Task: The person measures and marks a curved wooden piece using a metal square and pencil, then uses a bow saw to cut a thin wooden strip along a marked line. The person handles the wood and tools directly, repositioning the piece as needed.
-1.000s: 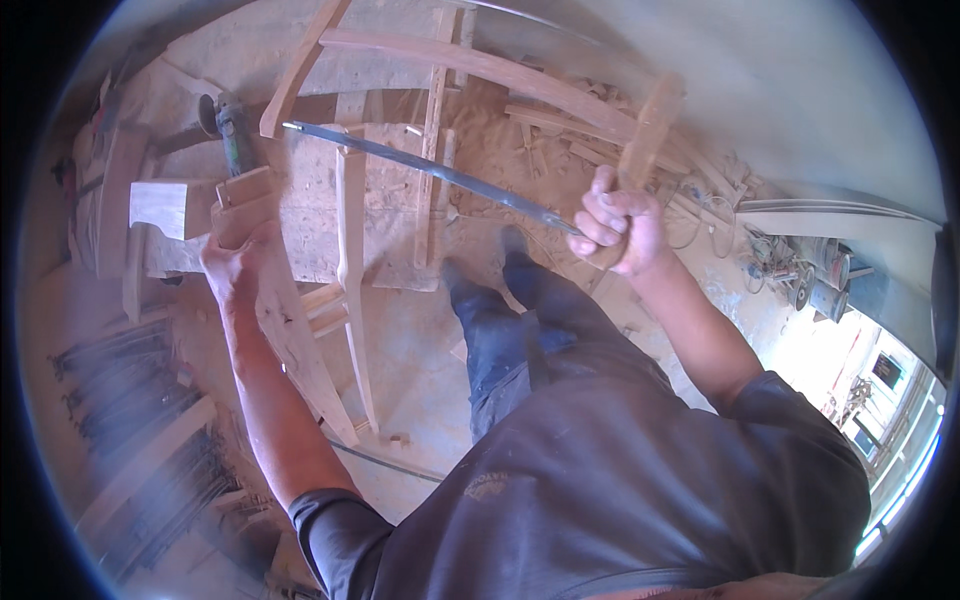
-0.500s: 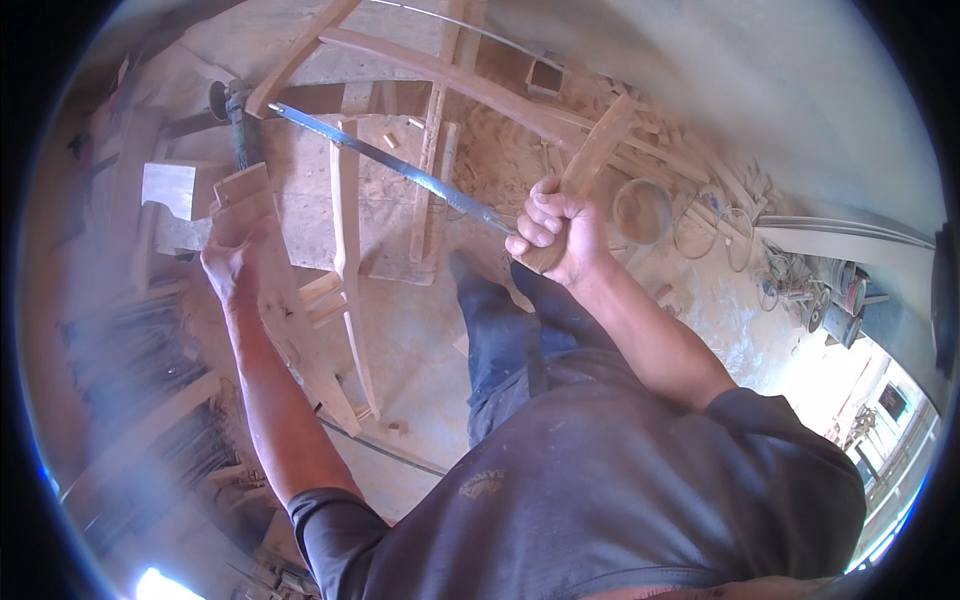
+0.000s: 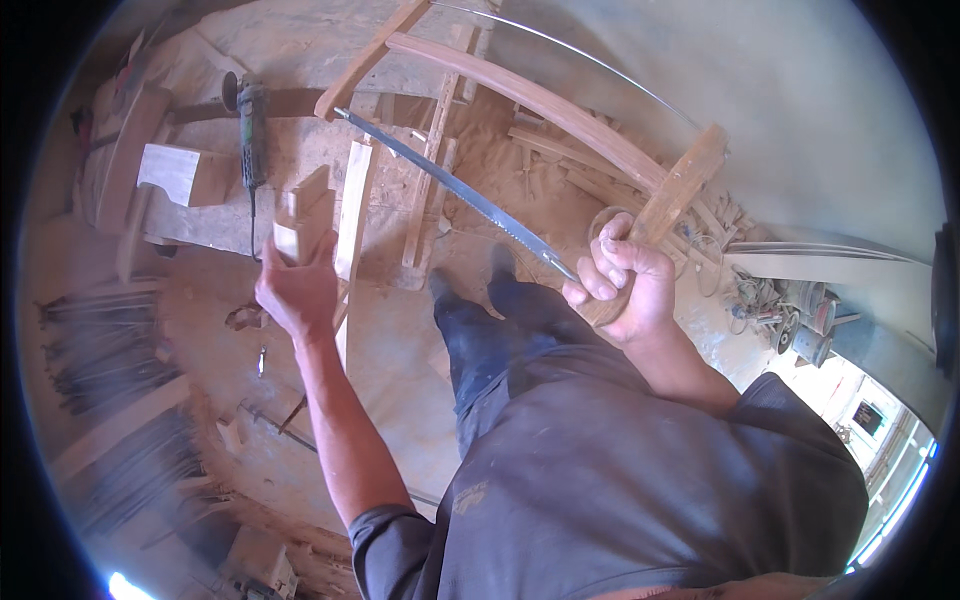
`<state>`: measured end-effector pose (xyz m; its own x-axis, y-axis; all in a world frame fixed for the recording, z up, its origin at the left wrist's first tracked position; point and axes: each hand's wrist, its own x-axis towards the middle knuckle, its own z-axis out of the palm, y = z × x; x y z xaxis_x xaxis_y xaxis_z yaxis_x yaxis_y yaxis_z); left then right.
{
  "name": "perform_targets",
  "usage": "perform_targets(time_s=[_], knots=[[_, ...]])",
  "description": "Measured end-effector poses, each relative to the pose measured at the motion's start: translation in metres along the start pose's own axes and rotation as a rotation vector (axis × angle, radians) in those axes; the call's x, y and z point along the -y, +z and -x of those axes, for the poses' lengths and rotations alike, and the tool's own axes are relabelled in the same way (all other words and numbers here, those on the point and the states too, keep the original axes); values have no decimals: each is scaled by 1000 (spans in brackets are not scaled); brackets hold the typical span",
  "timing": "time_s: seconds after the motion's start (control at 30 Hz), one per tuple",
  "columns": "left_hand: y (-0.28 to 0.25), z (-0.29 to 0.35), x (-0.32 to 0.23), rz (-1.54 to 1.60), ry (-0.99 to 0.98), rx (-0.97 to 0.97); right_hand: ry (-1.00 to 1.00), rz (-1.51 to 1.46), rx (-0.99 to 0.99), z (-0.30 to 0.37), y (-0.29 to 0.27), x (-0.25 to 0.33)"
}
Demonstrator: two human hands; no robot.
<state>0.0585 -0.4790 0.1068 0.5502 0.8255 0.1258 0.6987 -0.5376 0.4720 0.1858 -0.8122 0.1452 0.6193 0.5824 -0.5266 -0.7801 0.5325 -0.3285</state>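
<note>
My right hand [image 3: 632, 278] is closed round the lower end of a wooden-framed bow saw [image 3: 520, 95]. Its toothed blade [image 3: 450, 190] slants from that hand up to the far left, and a thin tension wire bows along the far side. My left hand [image 3: 300, 292] grips a pale wooden workpiece [image 3: 308, 208], seen nearly end-on, with a stepped end pointing away from me. The saw blade and this workpiece are apart. Just right of the workpiece stands a narrow pale wooden strip [image 3: 353, 205].
An angle grinder [image 3: 253, 135] with its cord lies on the workbench [image 3: 215, 222], beside a wooden block [image 3: 190, 174] with a curved cutout. Offcuts [image 3: 560, 150] and sawdust cover the floor beyond the saw. Machine parts and cables [image 3: 795, 310] sit at the right.
The view has shifted. My left hand and the workpiece have come right and nearer, uncovering the grinder; the workpiece now looks more end-on. My right hand and the saw have moved right and nearer.
</note>
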Motion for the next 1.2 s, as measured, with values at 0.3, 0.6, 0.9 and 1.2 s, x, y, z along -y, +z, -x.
perform_targets(time_s=[0.3,0.6,0.9,1.2], knots=[[20,25,-1,1,144,-186,26,-72,-272,-69,40,-46],[17,21,5,-62,108,-175,-15,17,140,-88,42,-19],[3,9,3,-18,86,-73,-26,-221,174,-208,0,-13],[-20,-64,50,199,-25,140,127,597,-630,-249,-70,-81]])
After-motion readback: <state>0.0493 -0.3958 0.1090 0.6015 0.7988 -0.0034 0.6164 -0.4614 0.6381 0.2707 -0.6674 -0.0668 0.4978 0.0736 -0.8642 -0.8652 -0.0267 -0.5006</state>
